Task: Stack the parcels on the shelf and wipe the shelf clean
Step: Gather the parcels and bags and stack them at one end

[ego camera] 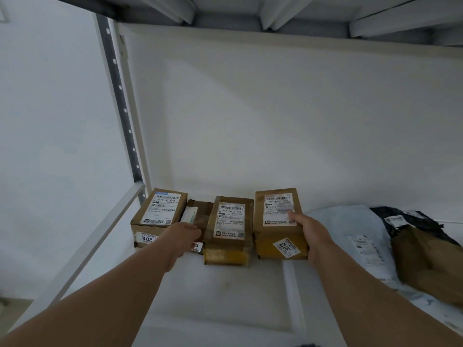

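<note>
Several brown cardboard parcels with white labels stand in a row at the back of the white shelf (225,296). My right hand (313,236) grips the right side of the rightmost box (275,236), thumb on its top label. My left hand (183,234) reaches onto the low, flat taped parcel (198,214) between the leftmost box (160,209) and the middle box (229,231); its fingertips are hidden, so the grip is unclear.
A pale grey plastic mailer (350,234) lies right of the boxes, with a black mailer (406,219) and a brown paper parcel (426,261) on it. A perforated metal upright (120,96) bounds the left side, and the shelf above (250,11) hangs overhead.
</note>
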Available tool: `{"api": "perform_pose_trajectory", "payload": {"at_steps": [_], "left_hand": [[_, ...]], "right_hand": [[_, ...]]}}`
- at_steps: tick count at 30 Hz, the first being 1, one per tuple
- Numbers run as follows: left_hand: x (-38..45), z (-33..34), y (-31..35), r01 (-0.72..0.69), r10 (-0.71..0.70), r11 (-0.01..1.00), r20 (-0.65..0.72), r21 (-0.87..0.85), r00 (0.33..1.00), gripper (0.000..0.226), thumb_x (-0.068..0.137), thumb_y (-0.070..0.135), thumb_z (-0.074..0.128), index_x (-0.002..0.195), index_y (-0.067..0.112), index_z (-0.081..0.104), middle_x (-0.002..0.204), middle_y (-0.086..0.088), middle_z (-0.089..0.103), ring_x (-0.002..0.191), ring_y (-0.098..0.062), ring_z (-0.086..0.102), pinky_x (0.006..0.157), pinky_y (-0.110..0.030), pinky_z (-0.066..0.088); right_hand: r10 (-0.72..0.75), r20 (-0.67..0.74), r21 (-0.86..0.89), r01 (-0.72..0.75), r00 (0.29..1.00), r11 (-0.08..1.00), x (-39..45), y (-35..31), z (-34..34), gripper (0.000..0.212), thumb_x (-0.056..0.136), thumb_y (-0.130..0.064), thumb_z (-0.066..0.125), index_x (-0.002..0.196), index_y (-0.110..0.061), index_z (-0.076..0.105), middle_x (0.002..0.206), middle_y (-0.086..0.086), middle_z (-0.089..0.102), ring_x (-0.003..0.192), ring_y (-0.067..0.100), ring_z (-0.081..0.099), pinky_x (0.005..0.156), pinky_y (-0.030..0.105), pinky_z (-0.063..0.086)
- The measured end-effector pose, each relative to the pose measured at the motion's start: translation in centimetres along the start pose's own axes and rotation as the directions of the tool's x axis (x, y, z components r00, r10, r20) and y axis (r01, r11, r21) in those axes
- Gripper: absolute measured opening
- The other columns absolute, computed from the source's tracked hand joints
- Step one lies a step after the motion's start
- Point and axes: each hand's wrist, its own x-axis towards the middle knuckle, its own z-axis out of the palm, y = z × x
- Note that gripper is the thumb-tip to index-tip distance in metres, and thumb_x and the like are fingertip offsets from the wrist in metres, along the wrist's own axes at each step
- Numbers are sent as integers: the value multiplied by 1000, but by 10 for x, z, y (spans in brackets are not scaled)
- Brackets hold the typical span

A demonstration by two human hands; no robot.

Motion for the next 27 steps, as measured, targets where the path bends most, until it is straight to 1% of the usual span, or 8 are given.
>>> {"api": "perform_pose_trajectory", "payload": {"at_steps": [2, 5, 11, 15, 19, 21, 23, 27], "left_hand": [[-1, -1, -6, 24, -23, 999, 30, -32, 999, 6, 93, 18, 54, 90, 21, 58, 104, -4, 60, 89, -17, 58, 81, -34, 49], [-4, 3, -6, 36, -30, 998, 114, -50, 993, 20, 92, 18, 56, 112, 19, 59, 115, -5, 60, 103, -20, 57, 95, -40, 48], [-5, 8, 1, 99, -52, 982, 275, -159, 960, 28, 96, 8, 49, 121, 16, 58, 109, -4, 65, 101, -16, 60, 93, -33, 44], [-4, 10, 4, 93, -52, 986, 270, -140, 961, 22, 98, 8, 44, 109, 20, 58, 97, 2, 63, 99, -14, 57, 90, -32, 41], [0, 3, -1, 76, -43, 983, 193, -165, 980, 14, 96, 18, 50, 105, 17, 61, 109, -1, 65, 104, -19, 60, 89, -37, 46], [0, -1, -3, 104, -67, 970, 172, -218, 983, 24, 94, 35, 54, 108, 18, 63, 112, -1, 67, 101, -18, 62, 90, -38, 47], [1, -3, -4, 116, -79, 963, 156, -244, 985, 38, 91, 49, 53, 111, 18, 65, 109, -3, 70, 102, -20, 64, 95, -42, 48], [-3, -1, -1, 131, -83, 959, 196, -250, 977, 52, 90, 56, 48, 120, 16, 60, 114, -6, 68, 104, -21, 62, 102, -46, 44]], "right_hand": [[-8, -4, -21, 8, 1000, 1000, 1, 0, 1, 41, 74, -46, 75, 100, -14, 72, 93, 13, 76, 82, 36, 74, 79, 58, 59], [-23, -30, -12, 22, 999, 1000, 0, -2, 1, 50, 66, -50, 76, 99, -14, 72, 93, 12, 76, 83, 35, 73, 78, 57, 59], [-147, -218, 173, 186, 965, 967, -9, -20, -2, 63, 61, -53, 78, 109, -13, 67, 98, 11, 74, 80, 31, 73, 71, 47, 62], [-168, -15, 288, 165, 986, 943, -31, -38, 15, 34, 80, -45, 74, 101, -18, 70, 91, 8, 78, 82, 31, 74, 79, 48, 60], [-129, 198, 168, 96, 972, 981, -50, -45, 45, 26, 87, -43, 69, 100, -19, 70, 83, 5, 78, 70, 24, 73, 72, 39, 60], [-107, 253, 78, 90, 962, 993, -56, -43, 57, 26, 90, -45, 65, 96, -20, 71, 82, 3, 78, 70, 22, 73, 69, 36, 59], [-88, 289, -19, 98, 953, 995, -61, -40, 66, 28, 92, -47, 62, 93, -21, 71, 85, 3, 77, 78, 23, 72, 77, 39, 59], [-31, 262, -44, 44, 964, 998, -63, -37, 72, 31, 94, -51, 57, 99, -24, 70, 94, 5, 75, 86, 25, 70, 79, 39, 58]]}}
